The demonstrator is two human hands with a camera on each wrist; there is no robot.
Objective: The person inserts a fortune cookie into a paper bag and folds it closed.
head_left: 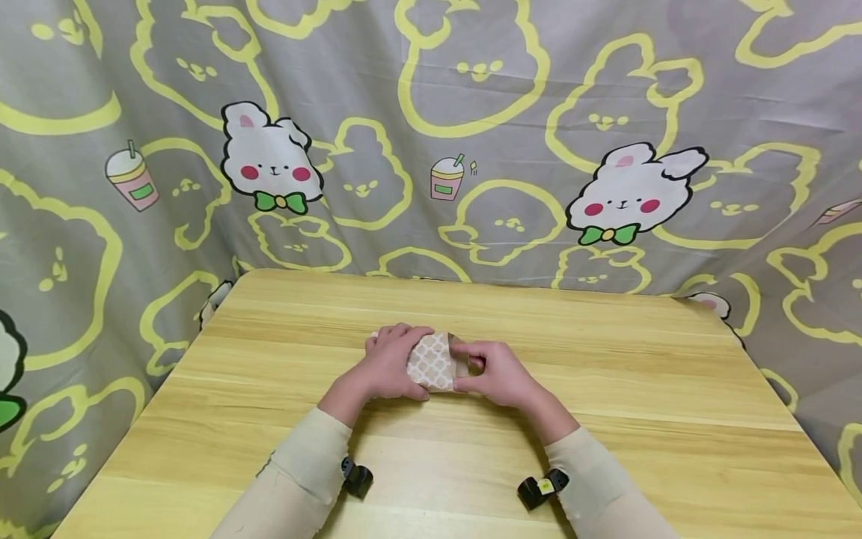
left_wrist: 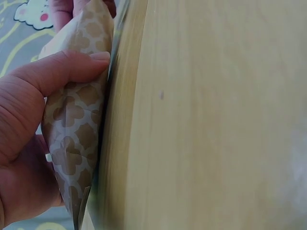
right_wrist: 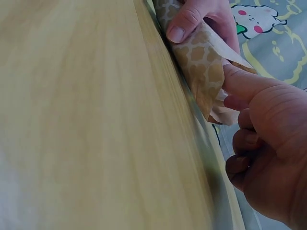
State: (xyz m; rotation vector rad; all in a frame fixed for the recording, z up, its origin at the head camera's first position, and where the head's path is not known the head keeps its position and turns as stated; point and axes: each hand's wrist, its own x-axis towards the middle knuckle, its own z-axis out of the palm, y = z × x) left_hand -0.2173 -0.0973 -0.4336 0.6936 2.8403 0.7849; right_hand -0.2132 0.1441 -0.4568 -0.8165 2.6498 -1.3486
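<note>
A small paper bag point(head_left: 429, 362), patterned in brown and white, lies sideways a little above or on the wooden table. My left hand point(head_left: 393, 362) grips its closed end, the thumb point(left_wrist: 79, 67) across the near face and the other fingers on the far side. At the bag's mouth, on the right, is my right hand point(head_left: 501, 374). Its thumb point(right_wrist: 252, 84) and index finger reach into the mouth, spread apart, and their tips are hidden by the paper. The remaining fingers point(right_wrist: 244, 139) of that hand are curled toward the palm. In the right wrist view the bag's mouth gapes.
The light wooden table point(head_left: 431, 457) spreads around both hands. Behind it and at its sides hangs a grey curtain point(head_left: 377, 97) with yellow outlines and cartoon rabbits. Black wrist cameras point(head_left: 357, 477) are strapped below both forearms, over pale sleeves point(head_left: 592, 471).
</note>
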